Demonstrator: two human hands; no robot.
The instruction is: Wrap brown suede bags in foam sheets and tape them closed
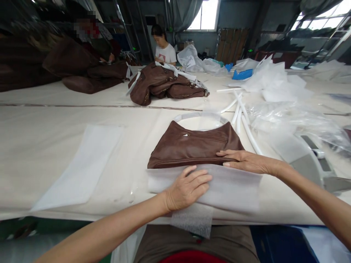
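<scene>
A brown leather handbag (189, 146) lies flat on the table, its zipped side up and its strap (201, 116), wrapped in white, curving away at the far side. Along the bag's near edge runs a sheet of white foam wrap (233, 186). My left hand (189, 186) rests on that sheet with its fingers stretched out. Over the bag's lower right corner lies my right hand (244, 160), fingers extended and touching both the leather and the sheet's upper edge. A smaller foam piece (193, 219) hangs over the table's front edge.
Another foam sheet (82, 168) lies to the left. Several white foam tubes (244, 113), clear plastic film (296, 120) and a grey-white device (307, 160) are to the right. Farther back are more brown bags (167, 84), piled white sheets (276, 80) and two people.
</scene>
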